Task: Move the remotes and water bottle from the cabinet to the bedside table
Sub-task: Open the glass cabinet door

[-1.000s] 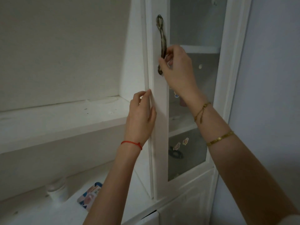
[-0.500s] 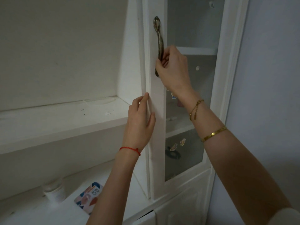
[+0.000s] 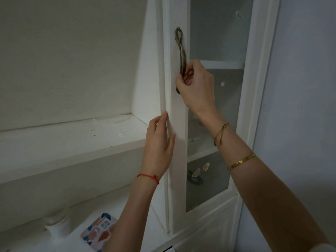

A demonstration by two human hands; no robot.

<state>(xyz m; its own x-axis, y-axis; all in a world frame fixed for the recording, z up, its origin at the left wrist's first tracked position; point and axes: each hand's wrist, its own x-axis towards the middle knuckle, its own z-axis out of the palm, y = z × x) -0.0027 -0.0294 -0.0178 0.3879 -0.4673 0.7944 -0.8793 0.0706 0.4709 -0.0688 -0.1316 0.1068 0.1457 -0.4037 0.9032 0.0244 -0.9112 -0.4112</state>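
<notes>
White built-in wall unit, dim light, plain grey wall to the right. Cabinet (image 3: 214, 124) is a tall narrow one with a frosted glass door (image 3: 179, 160) and a curved metal handle (image 3: 182, 57); door looks shut or barely cracked, can't tell which. Right hand (image 3: 197, 88) is curled around the lower part of the handle, fingers wrapped behind it, wrist slightly cocked, forearm rising from lower right with two gold bracelets (image 3: 241, 161) on it. Left hand (image 3: 158, 148) lies flat and nearly upright, fingers loosely together, holding nothing, fingertips on the seam where the door's free edge meets the frame, thumb on the door face; red string (image 3: 148, 177) at the wrist. Step in hand, by my read: opening the door. Best done with a steady pull straight out on the handle, hinge side on the right, while the left fingertips ease the edge out of the frame rather than pin it; left hand should clear the gap once it swings. Remotes and water bottle aren't identifiable: only vague shapes and small stickers (image 3: 201, 170) show through the glass around the inner shelves, so presumably they're inside. Bedside table not in view. Open shelf (image 3: 72, 139) to the left is bare; below it a small white jar (image 3: 58, 224) and a colourful packet (image 3: 99, 231) sit on the lower ledge, well clear of the door's swing.
</notes>
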